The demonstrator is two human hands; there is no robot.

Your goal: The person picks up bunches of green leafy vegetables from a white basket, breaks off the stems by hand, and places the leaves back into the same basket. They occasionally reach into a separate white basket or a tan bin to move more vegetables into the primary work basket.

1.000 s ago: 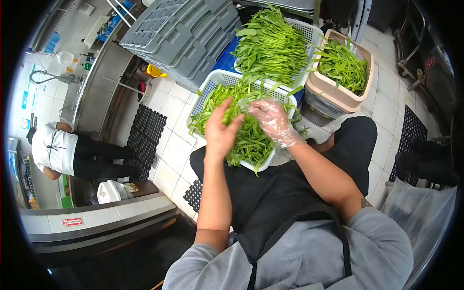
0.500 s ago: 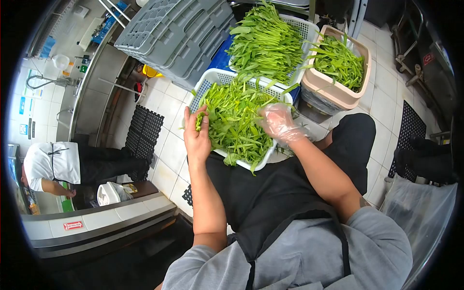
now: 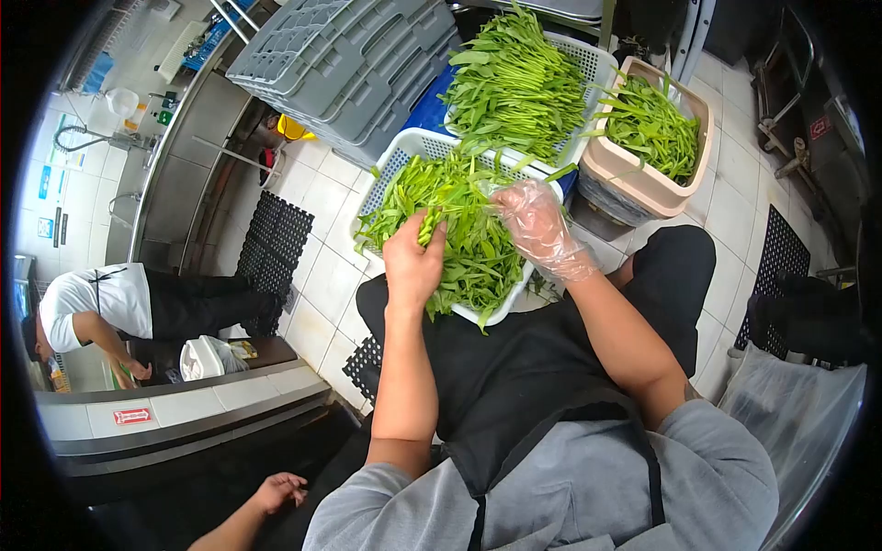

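Loose water spinach (image 3: 478, 266) fills a white perforated basket (image 3: 372, 207) in front of my knees. Bare, my left hand (image 3: 413, 262) is closed around a few cut green stems (image 3: 428, 227) above the basket's near left part. My right hand (image 3: 542, 225), in a clear plastic glove, is over the basket's right side. Its fingertips are pinched together on leafy water spinach that stretches toward my left hand. The exact grip is partly hidden by the glove's glare.
Behind, a second basket (image 3: 602, 69) holds bundled water spinach, beside a beige bin (image 3: 684, 197) of leafy pieces. Grey crates (image 3: 340, 73) are stacked at the back left. One person (image 3: 101, 303) stands at the left counter; another person's hand (image 3: 278, 493) shows at the lower left.
My left hand has moved right, over the basket, with the stems. My right hand has lifted slightly from the pile, with leaves at its fingertips. Another person's hand has appeared at lower left.
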